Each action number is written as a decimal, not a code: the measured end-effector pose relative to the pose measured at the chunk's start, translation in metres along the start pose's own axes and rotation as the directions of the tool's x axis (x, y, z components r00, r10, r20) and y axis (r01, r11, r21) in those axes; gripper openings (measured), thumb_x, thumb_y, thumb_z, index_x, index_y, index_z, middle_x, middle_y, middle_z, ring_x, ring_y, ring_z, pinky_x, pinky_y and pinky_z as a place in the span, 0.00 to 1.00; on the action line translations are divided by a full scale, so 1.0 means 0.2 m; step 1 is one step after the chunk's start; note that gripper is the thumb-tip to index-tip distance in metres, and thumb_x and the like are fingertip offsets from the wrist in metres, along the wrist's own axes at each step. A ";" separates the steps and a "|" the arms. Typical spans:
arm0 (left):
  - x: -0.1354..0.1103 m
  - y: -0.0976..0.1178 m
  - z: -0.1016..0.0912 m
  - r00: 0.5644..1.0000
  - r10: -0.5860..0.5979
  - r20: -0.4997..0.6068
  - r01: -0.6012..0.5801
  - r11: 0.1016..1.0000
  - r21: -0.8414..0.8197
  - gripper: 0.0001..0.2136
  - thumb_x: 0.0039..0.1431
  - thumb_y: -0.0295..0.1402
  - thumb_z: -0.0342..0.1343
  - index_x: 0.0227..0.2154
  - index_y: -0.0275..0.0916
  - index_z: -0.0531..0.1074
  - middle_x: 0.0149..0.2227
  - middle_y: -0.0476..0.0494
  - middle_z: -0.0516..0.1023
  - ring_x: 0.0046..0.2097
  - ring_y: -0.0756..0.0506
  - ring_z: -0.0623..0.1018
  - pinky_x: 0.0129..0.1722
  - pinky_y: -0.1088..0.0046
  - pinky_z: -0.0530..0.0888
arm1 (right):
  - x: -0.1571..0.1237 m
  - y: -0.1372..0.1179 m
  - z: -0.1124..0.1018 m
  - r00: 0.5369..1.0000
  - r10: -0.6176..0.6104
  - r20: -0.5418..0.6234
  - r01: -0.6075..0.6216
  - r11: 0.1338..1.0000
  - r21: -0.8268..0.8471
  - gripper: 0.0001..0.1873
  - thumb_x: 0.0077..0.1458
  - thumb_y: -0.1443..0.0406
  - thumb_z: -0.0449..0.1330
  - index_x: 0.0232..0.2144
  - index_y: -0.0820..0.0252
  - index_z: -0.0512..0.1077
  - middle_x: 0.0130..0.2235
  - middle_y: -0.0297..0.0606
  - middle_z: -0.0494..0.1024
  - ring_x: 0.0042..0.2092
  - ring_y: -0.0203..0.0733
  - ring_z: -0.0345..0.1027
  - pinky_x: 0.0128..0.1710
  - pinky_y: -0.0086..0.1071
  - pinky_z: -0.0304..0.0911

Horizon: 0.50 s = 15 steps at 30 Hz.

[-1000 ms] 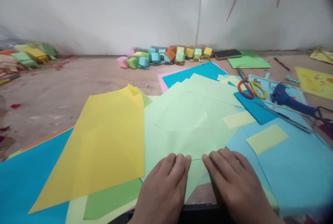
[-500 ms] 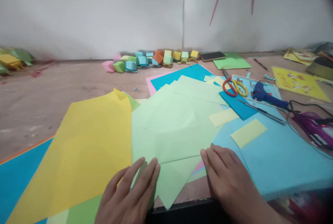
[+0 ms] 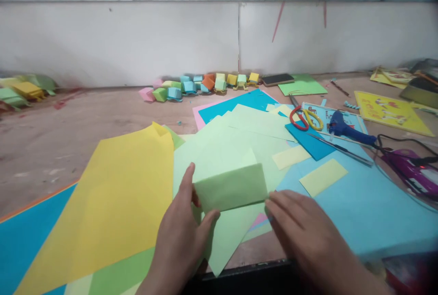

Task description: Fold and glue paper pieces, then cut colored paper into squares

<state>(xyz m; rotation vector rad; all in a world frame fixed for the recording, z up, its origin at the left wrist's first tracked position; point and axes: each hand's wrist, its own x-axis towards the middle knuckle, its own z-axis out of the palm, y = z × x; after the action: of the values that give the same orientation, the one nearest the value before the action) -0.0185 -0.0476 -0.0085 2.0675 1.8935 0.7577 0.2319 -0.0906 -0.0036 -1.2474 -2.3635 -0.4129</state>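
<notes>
My left hand (image 3: 181,235) pinches the left end of a folded light green paper (image 3: 231,187), thumb behind and fingers in front, lifting it off the pile. My right hand (image 3: 304,235) lies with its fingers close together at the paper's right lower corner, pressing on the green sheets (image 3: 239,135) beneath. A large yellow sheet (image 3: 116,203) lies to the left of my hands.
Red-and-yellow scissors (image 3: 306,118), a blue glue gun (image 3: 345,128) with its cable, and a purple tool (image 3: 410,174) sit at the right on light blue paper (image 3: 369,203). A row of small folded paper pieces (image 3: 201,85) and a phone (image 3: 277,79) line the wall.
My left hand went from lying flat on the green sheet to pinching its left side and folding it up. The right hand stayed at the right corner.
</notes>
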 end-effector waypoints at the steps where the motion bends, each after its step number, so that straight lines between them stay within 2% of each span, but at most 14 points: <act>1: 0.00 0.00 -0.01 1.000 0.003 -0.015 -0.004 0.999 -0.038 0.32 0.55 0.32 0.54 0.64 0.40 0.56 0.31 0.50 0.76 0.27 0.46 0.77 0.24 0.72 0.74 | -0.01 0.08 -0.03 0.999 0.036 -0.022 -0.036 0.999 0.002 0.17 0.63 0.74 0.48 0.48 0.65 0.72 0.51 0.52 0.77 0.53 0.50 0.69 0.48 0.44 0.67; 2: -0.01 -0.01 -0.02 0.999 0.034 -0.020 -0.035 0.996 -0.082 0.26 0.55 0.30 0.53 0.59 0.43 0.63 0.29 0.52 0.75 0.26 0.47 0.77 0.25 0.73 0.74 | -0.03 0.18 -0.05 0.996 0.067 -0.051 -0.069 0.996 -0.048 0.17 0.63 0.74 0.47 0.49 0.66 0.72 0.52 0.54 0.76 0.54 0.52 0.68 0.49 0.45 0.67; 4: -0.03 -0.02 -0.03 0.989 0.150 0.010 -0.147 0.976 -0.163 0.15 0.55 0.26 0.50 0.42 0.46 0.75 0.29 0.52 0.76 0.28 0.48 0.77 0.27 0.75 0.74 | -0.08 0.41 -0.08 0.979 0.182 -0.089 -0.196 0.961 -0.195 0.15 0.62 0.70 0.53 0.49 0.66 0.72 0.52 0.56 0.75 0.52 0.57 0.69 0.49 0.49 0.65; 6: -0.06 -0.04 -0.04 0.962 0.266 0.059 -0.248 0.946 -0.210 0.12 0.54 0.24 0.49 0.31 0.45 0.77 0.32 0.50 0.77 0.31 0.48 0.78 0.29 0.76 0.74 | -0.15 0.64 -0.07 0.947 0.304 -0.101 -0.320 0.886 -0.336 0.14 0.62 0.68 0.53 0.47 0.65 0.73 0.50 0.55 0.76 0.47 0.56 0.71 0.44 0.46 0.66; 7: -0.07 -0.04 -0.05 0.949 0.307 0.073 -0.285 0.933 -0.220 0.12 0.55 0.24 0.49 0.30 0.45 0.76 0.34 0.49 0.78 0.33 0.48 0.79 0.29 0.76 0.75 | -0.19 0.74 -0.05 0.937 0.336 -0.092 -0.346 0.869 -0.355 0.14 0.62 0.67 0.51 0.44 0.66 0.74 0.46 0.56 0.77 0.44 0.57 0.72 0.40 0.46 0.66; 8: -0.08 -0.05 -0.05 0.937 0.341 0.076 -0.318 0.922 -0.221 0.11 0.55 0.24 0.50 0.31 0.44 0.76 0.36 0.47 0.79 0.34 0.47 0.79 0.30 0.76 0.75 | -0.22 0.82 -0.02 0.938 0.346 -0.032 -0.334 0.871 -0.361 0.15 0.62 0.67 0.49 0.42 0.65 0.75 0.41 0.56 0.78 0.40 0.55 0.72 0.36 0.45 0.65; 10: -0.09 -0.06 -0.05 0.910 0.410 0.067 -0.390 0.898 -0.203 0.11 0.56 0.23 0.50 0.34 0.44 0.75 0.38 0.45 0.80 0.37 0.46 0.80 0.33 0.74 0.76 | -0.28 0.93 0.03 0.944 0.327 0.041 -0.286 0.875 -0.391 0.14 0.61 0.64 0.49 0.36 0.62 0.75 0.29 0.48 0.74 0.30 0.48 0.68 0.28 0.40 0.58; 12: -0.10 -0.06 -0.06 0.879 0.471 0.073 -0.454 0.874 -0.171 0.13 0.54 0.22 0.49 0.37 0.43 0.73 0.40 0.43 0.80 0.39 0.44 0.80 0.34 0.72 0.77 | -0.30 0.97 0.07 0.943 0.327 0.060 -0.276 0.870 -0.408 0.13 0.60 0.64 0.50 0.36 0.60 0.74 0.26 0.43 0.70 0.26 0.44 0.64 0.24 0.37 0.51; 15: -0.08 -0.06 -0.07 0.844 0.525 0.106 -0.512 0.849 -0.127 0.17 0.49 0.20 0.47 0.40 0.43 0.71 0.42 0.42 0.80 0.41 0.43 0.80 0.35 0.70 0.77 | -0.32 0.97 0.07 0.940 0.333 0.077 -0.270 0.862 -0.429 0.15 0.59 0.69 0.46 0.32 0.58 0.73 0.25 0.40 0.66 0.24 0.41 0.61 0.23 0.34 0.44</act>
<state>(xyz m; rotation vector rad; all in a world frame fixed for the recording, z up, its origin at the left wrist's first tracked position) -0.0368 -0.0648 -0.0071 2.5272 1.1965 0.7669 0.4218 -0.0226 -0.0355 -1.8734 -2.2065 -0.7674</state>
